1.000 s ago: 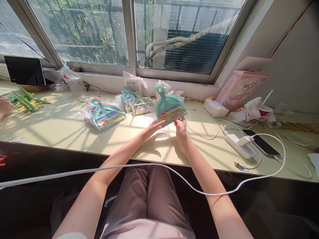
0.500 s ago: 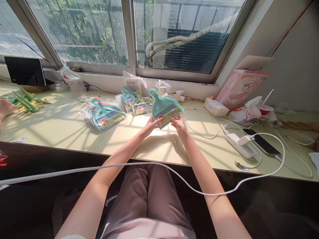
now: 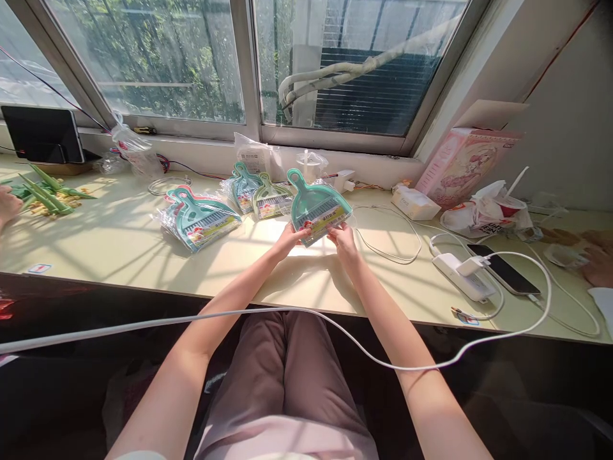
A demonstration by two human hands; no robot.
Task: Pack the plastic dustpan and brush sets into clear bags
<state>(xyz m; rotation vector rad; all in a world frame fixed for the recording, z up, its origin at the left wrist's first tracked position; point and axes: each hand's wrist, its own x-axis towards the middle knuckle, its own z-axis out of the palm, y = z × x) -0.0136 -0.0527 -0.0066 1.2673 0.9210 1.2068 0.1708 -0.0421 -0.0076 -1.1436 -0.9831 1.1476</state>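
Note:
A teal dustpan set with a brush and a yellow label (image 3: 318, 207) is held up over the table between my two hands. My left hand (image 3: 290, 241) pinches its lower left edge, and my right hand (image 3: 343, 241) grips the lower right edge. To the left lies a stack of wrapped dustpans (image 3: 204, 220), teal on top with a pink one beneath. Behind, a blue-teal wrapped dustpan (image 3: 244, 186) and a green one (image 3: 271, 198) rest side by side.
A white cable crosses above my lap and forearms. On the right are a power strip (image 3: 462, 278), a phone (image 3: 505, 271), a pink box (image 3: 467, 166) and a small white box (image 3: 416, 204). Another person's hand (image 3: 8, 204) is by green leaves at far left; a tablet (image 3: 43, 134) stands behind.
The dustpan set stays in both my hands, almost unmoved. Another person's hand has come into view at the right edge. The view has shifted slightly.

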